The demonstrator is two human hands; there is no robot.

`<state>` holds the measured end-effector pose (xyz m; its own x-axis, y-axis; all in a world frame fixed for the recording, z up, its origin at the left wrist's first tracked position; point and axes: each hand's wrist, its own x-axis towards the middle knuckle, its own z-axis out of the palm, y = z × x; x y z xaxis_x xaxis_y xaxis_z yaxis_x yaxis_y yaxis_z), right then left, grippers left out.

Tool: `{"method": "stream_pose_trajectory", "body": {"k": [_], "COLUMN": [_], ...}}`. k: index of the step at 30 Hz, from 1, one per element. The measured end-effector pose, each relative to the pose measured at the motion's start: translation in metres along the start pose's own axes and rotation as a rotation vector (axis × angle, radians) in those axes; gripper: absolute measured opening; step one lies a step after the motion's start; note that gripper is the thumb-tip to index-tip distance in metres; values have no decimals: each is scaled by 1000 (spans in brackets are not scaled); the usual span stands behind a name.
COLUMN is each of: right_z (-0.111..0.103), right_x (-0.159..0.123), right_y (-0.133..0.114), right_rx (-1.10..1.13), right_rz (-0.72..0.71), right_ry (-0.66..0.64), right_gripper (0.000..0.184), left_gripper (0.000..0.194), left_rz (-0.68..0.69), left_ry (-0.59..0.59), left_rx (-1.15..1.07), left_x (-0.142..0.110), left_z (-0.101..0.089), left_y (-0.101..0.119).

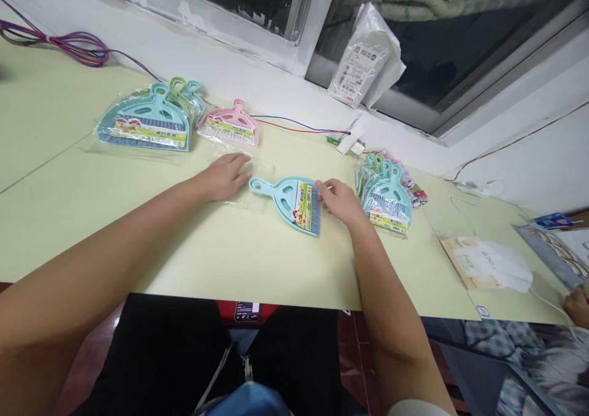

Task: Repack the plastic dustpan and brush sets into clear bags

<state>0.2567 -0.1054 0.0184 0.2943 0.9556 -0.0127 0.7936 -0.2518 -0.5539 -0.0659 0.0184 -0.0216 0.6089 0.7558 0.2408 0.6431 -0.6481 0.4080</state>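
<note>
Around the dustpan [291, 207], we log right hand [341, 201] pinching its wide edge, left hand [225, 177] loosely spread beside its handle [263, 187]; likely positioning, next move needs steady grip.

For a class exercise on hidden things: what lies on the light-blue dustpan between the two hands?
On the dustpan, grey-blue bristles and a printed label show. What lies beneath the label cannot be seen, and the right hand partly covers one corner.
</note>
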Motion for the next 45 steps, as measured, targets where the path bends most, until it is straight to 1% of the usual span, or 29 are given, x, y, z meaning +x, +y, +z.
{"method": "stream_pose_trajectory", "body": {"k": [2, 4, 7, 9, 10, 14, 15, 18, 21, 23, 26, 30, 34, 37, 39, 40, 43, 45], "right_z": [6, 11, 14, 14, 13, 11, 11, 13, 16, 19, 19, 8, -6, -11, -12, -11, -8, -5], "right_x": [-5, -9, -10, -8, -7, -3, -3, -2, -1, 1, 5, 9, 14, 18, 19, 19, 18, 18], "right_y": [-8, -14, -16, -14, -12, -6, -5, -4, -4, -3, -2, 2, 8, 13, 17, 19, 21, 22], "right_rx": [-109, -168, -166, -140, -125, -65, -58, -34, 61, 203, 435, 574, 690, 773, 722, 649, 320, 109], "right_rz": [-5, 14, 24, 32, 38, 58, 61, 56, 39, 36, 52, 114, 203, 248, 259, 257, 206, 153], "right_ry": [-8, -27, -24, -24, -29, -42, -40, -31, -1, 0, -57, -119, -111, -95, -105, -126, -174, -152], "right_gripper": [48, 55, 65, 70, 72, 79, 79, 79, 73, 67, 53, 30, 15, 9, 7, 6, 10, 14], "left_gripper": [68, 69, 68, 68, 68, 67, 65, 57, 51, 50, 53, 53, 54, 54, 55, 55, 55, 55], "left_rz": [-10, -17, 0, 58, 95, 231, 260, 309, 288, 266, 246, 216, 195, 170, 156, 152, 141, 130], "left_ry": [-56, -69, -19, 24, 22, -118, -138, -148, -158, -158, -151, -148, -132, -140, -140, -136, -122, -115], "left_rx": [24, 31, 8, -18, -30, -61, -69, -94, -107, -111, -117, -107, -95, -98, -98, -98, -101, -101], "left_x": [0, 0, -4, -7, -8, -10, -10, -8, -6, -6, -5, -4, -3, -3, -2, -2, -2, -3], "left_z": [3, 1, -8, -12, -13, -7, -5, 0, 0, -2, -5, -9, -10, -10, -9, -9, -10, -11], "left_y": [-2, -1, 9, 21, 27, 43, 45, 43, 38, 35, 30, 23, 17, 14, 13, 12, 12, 13]}}
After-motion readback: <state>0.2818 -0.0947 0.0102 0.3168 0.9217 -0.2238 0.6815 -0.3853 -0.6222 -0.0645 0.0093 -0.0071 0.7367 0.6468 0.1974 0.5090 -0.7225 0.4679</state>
